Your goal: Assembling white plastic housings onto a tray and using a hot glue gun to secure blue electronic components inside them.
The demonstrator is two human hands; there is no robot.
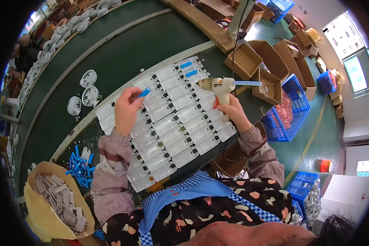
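Note:
Between the fingertips of my left hand is a small blue cylindrical battery, held just over rows of white plastic housings. My right hand grips the handle of a cream hot glue gun, a pale glue stick sticking out of its back. The gun's dirty nozzle points left, above the housings' right side. Two blue batteries, one at the far end and one just nearer, lie in housings. Small dark and coloured parts sit at the housings' ends.
Loose blue batteries are piled at the left, behind a yellowish sack of flat pale pieces. White fan grilles lie on the green conveyor. Cardboard boxes and a blue crate with pink parts stand right.

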